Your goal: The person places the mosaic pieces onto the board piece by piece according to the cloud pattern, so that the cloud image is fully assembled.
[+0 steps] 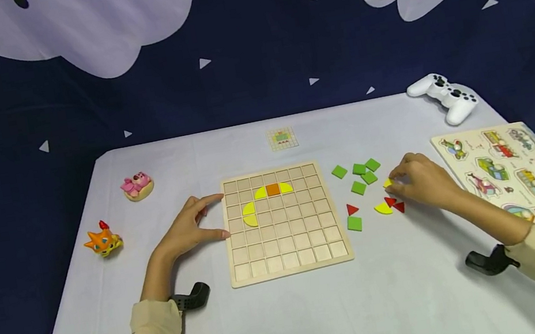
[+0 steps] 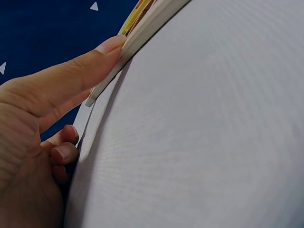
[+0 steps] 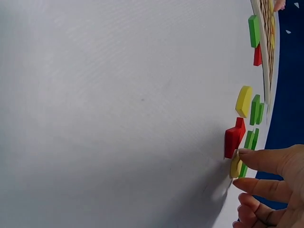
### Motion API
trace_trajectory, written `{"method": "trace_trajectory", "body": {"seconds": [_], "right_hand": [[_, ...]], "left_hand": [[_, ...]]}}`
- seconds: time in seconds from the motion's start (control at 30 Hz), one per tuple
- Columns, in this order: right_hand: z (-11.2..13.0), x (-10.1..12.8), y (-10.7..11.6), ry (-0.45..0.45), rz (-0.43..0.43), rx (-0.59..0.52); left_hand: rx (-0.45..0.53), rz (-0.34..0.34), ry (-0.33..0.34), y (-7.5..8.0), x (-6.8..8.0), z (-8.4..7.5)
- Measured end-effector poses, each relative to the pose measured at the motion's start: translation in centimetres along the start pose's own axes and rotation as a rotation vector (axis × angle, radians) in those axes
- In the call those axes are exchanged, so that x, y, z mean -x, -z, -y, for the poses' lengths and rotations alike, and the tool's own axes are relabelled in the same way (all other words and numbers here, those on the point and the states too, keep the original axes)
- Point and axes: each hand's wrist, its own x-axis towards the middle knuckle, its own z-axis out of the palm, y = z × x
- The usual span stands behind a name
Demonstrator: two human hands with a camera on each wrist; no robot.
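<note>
My left hand [image 1: 185,227] rests at the left edge of a wooden grid board [image 1: 287,245], thumb and index fingertip touching its rim. In the left wrist view the thumb [image 2: 71,78] lies against the board's side. Yellow quarter-circle pieces [image 1: 249,215] and an orange square [image 1: 273,189] sit in the grid. To the right of the board, my right hand [image 1: 422,180] pinches a yellow quarter-circle piece [image 3: 236,167] between thumb and index finger, low over the table. Close by lie red triangles [image 1: 399,207], another yellow quarter-circle [image 1: 383,209] and several green squares [image 1: 358,187].
A small pattern card [image 1: 282,138] lies behind the board. At left stand a pink figurine [image 1: 137,186] and an orange figurine [image 1: 103,241]. A white game controller [image 1: 444,97] and a picture puzzle board [image 1: 501,165] are on the right side of the white table [image 1: 293,326].
</note>
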Motion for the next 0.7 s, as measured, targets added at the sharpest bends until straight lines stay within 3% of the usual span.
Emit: {"method": "trace_trajectory", "body": {"seconds": [0.33, 0.7], "right_hand": [[-0.03, -0.27, -0.33, 0.043, -0.018, -0.025], [-0.08, -0.21, -0.71, 0.025, -0.055, -0.044]], "left_hand": [[-0.003, 0.0, 0.004, 0.09, 0.13, -0.09], [-0.005, 0.002, 0.014, 0.01, 0.04, -0.04]]}}
